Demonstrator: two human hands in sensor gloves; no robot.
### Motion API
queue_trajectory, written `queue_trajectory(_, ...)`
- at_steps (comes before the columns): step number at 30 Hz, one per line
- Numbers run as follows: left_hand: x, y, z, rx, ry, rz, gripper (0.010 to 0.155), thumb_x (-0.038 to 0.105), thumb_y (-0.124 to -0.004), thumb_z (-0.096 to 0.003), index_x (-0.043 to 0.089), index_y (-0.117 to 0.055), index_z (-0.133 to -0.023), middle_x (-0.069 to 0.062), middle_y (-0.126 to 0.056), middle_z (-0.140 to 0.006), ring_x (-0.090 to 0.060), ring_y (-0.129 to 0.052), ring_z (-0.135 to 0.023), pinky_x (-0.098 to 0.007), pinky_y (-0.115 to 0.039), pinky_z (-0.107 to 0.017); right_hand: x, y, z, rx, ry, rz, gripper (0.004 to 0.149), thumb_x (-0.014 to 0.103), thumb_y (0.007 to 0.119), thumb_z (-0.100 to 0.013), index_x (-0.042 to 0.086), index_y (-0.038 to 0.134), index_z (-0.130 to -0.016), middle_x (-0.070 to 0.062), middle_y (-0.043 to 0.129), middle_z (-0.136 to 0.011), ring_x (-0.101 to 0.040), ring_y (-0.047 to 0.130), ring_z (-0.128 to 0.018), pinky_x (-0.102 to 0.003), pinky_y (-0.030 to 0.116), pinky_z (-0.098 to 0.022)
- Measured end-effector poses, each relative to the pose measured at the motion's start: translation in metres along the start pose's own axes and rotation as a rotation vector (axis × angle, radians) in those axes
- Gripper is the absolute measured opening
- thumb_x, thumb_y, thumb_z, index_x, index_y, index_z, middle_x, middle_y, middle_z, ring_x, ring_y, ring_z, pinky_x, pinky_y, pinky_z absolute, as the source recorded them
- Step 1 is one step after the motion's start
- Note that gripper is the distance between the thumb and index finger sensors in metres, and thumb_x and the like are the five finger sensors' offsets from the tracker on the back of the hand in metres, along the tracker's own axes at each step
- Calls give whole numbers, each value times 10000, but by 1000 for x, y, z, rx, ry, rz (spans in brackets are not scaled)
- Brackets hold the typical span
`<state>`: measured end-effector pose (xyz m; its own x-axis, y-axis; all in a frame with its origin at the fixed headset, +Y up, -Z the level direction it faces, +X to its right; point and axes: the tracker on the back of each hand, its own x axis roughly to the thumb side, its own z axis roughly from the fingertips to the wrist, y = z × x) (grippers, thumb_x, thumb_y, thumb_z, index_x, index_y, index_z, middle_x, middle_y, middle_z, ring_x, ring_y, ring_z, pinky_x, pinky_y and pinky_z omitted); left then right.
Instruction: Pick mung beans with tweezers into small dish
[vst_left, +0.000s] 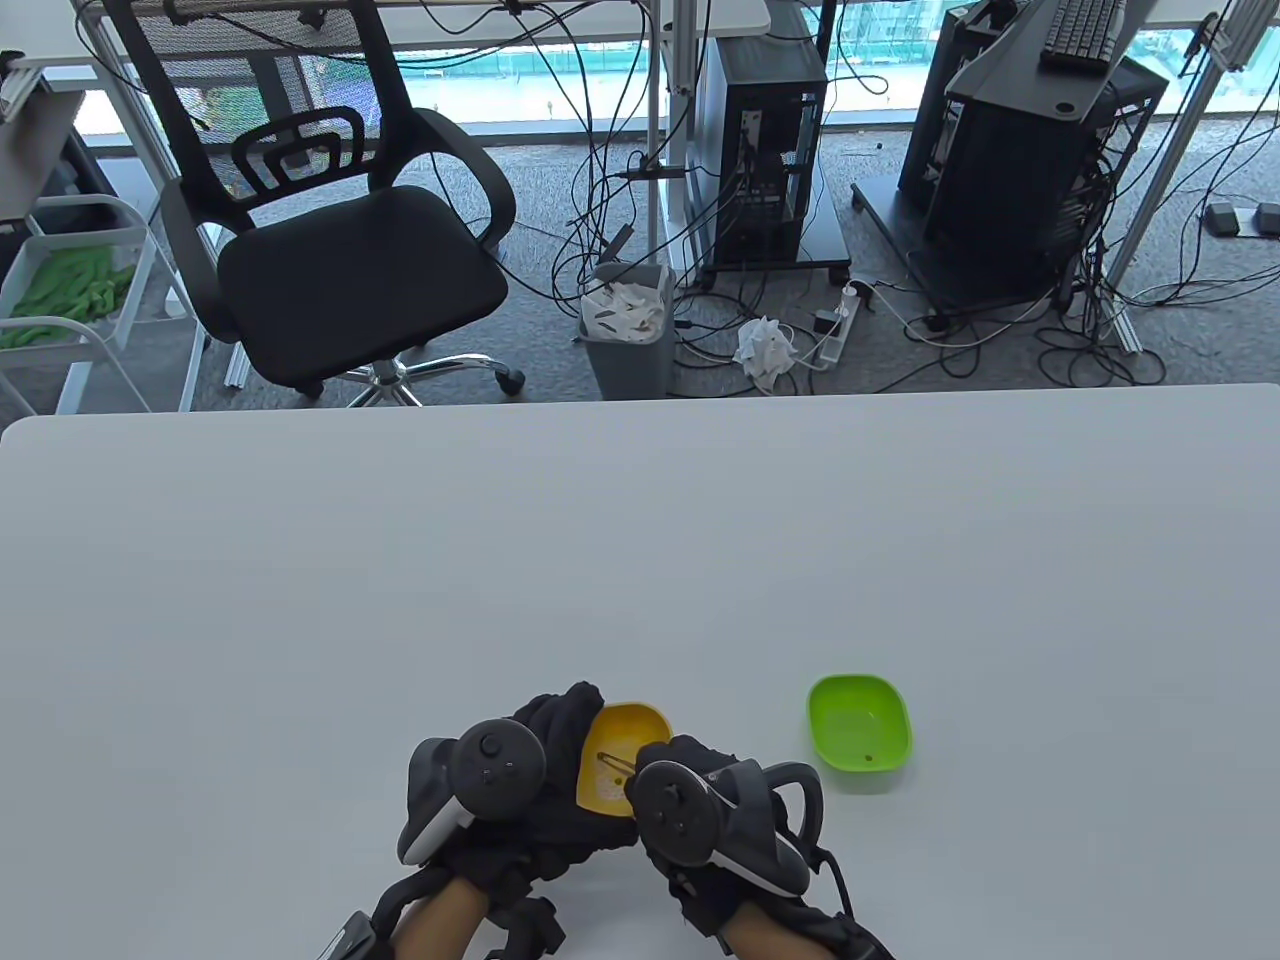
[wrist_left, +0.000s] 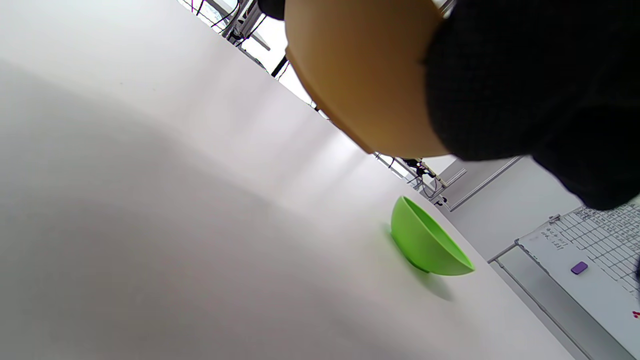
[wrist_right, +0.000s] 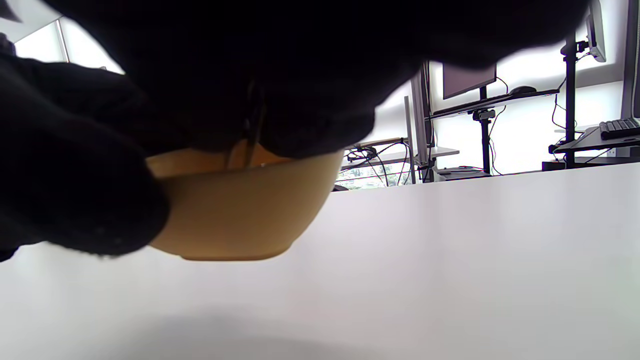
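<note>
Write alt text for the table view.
Two gloved hands meet at a yellow dish near the white table's front edge: the left hand holds its side, the right hand dips tweezers into it. A green dish sits to the right.
</note>
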<state>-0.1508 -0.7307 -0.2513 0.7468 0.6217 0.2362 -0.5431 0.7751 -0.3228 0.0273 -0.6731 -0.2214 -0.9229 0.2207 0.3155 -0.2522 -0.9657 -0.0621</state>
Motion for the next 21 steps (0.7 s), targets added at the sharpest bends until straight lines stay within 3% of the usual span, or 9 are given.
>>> queue_trajectory(4, 0, 0, 0, -1, 2, -1, 1220, 625, -990, -315, 179, -224, -1153, -96, -350, -1196, -438, -301, -1133, -685, -215, -770, 0, 0, 0, -1, 3, -4, 343, 314, 900, -458, 67, 965, -687, -147, 974, -511, -74, 920, -231, -290, 863, -161)
queue_trajectory(8, -1, 2, 1, 7, 1, 11, 1219, 625, -989, -316, 180, -223, -1153, -97, -349, -1196, -439, -303, -1133, -686, -216, -770, -11, -19, 7, -83, 24, -56, 340, 312, 900, -456, 68, 966, -683, -145, 976, -506, -73, 919, -227, -288, 863, -159)
queue_trajectory(10, -3, 3, 1, 10, 5, 26, 1214, 623, -988, -320, 181, -224, -1153, -98, -352, -1195, -438, -306, -1133, -686, -217, -770, -30, -38, 15, -146, 49, -93, 342, 314, 899, -455, 68, 966, -684, -143, 975, -508, -73, 919, -228, -289, 862, -161)
queue_trajectory(15, -5, 8, 3, 37, 8, 42, 1209, 623, -987, -322, 182, -226, -1152, -97, -353, -1195, -437, -307, -1133, -685, -218, -771, -116, -80, 40, -305, 292, -89, 341, 312, 900, -456, 63, 967, -680, -146, 975, -504, -72, 917, -225, -287, 861, -157)
queue_trajectory(18, -4, 9, 3, 42, 3, 43, 1211, 622, -987, -323, 180, -224, -1152, -97, -351, -1195, -439, -308, -1132, -685, -220, -771, -161, -79, 53, -301, 439, -62, 340, 307, 902, -455, 60, 967, -679, -149, 975, -501, -75, 918, -223, -289, 861, -154)
queue_trajectory(21, -4, 10, 3, 44, 5, 41, 1212, 622, -988, -321, 180, -225, -1152, -96, -352, -1195, -439, -309, -1133, -686, -220, -771, -181, -61, 60, -257, 497, -45, 341, 309, 902, -454, 60, 967, -679, -149, 975, -502, -74, 918, -222, -289, 861, -154)
